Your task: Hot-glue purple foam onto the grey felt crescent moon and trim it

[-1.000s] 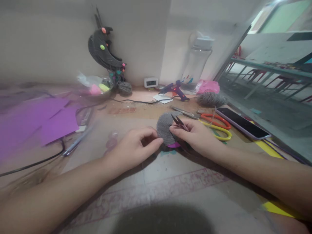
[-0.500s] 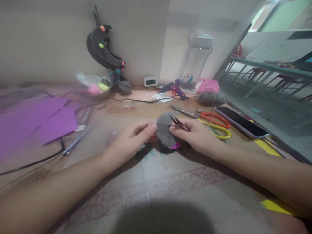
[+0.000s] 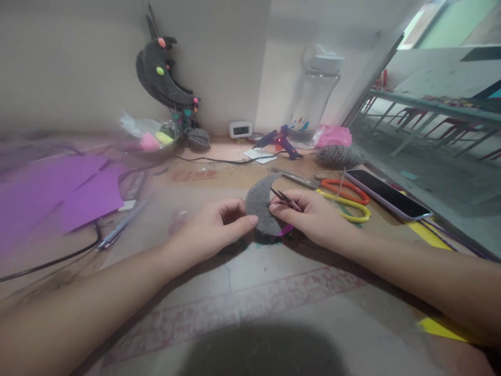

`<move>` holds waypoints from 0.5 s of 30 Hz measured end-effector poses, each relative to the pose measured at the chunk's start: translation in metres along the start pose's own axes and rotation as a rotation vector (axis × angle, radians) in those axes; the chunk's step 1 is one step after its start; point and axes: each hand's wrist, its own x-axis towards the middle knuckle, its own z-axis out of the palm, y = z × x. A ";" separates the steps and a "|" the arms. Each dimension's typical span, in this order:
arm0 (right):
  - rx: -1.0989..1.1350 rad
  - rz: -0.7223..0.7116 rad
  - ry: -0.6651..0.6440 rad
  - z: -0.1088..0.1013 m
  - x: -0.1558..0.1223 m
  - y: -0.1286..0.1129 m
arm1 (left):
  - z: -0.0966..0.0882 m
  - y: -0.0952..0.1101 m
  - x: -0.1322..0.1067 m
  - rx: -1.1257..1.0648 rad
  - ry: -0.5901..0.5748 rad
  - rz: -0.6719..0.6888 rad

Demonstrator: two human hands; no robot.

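Note:
A crescent moon shape [image 3: 259,203] wound with grey yarn is held up between my two hands above the table. Magenta shows at its lower right tip, where the yarn does not cover it. My left hand [image 3: 230,219] grips the outer curve, thumb across the front and fingers partly hidden behind. On the inner side, my right hand [image 3: 303,209] pinches the crescent's edge. That same hand also holds small dark thread snips [image 3: 284,197], their pointed blades apart and aimed up to the left.
Orange-and-yellow-handled scissors [image 3: 344,193] and a phone [image 3: 387,194] lie to the right. Behind are a grey yarn ball [image 3: 338,156], a glue gun [image 3: 279,141] with a red light, a clock [image 3: 240,129] and a bottle [image 3: 317,99]. Purple sheets [image 3: 92,196] lie left; a dark crescent [image 3: 160,73] hangs on the wall.
The crescent has turned to show more of its face, with its upper tip now visible. My left thumb has shifted right and down onto its front. My right hand keeps the snips.

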 end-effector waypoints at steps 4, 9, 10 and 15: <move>0.008 0.012 -0.005 0.000 0.000 -0.003 | 0.000 -0.004 0.000 -0.035 0.013 0.041; 0.052 0.052 -0.021 0.001 0.001 -0.006 | 0.000 -0.008 0.000 -0.042 0.013 0.042; 0.053 0.054 -0.021 0.001 0.000 -0.006 | 0.000 -0.007 0.000 -0.029 0.010 0.034; 0.033 0.037 -0.010 0.002 -0.002 -0.004 | 0.000 -0.002 -0.001 0.004 -0.024 0.009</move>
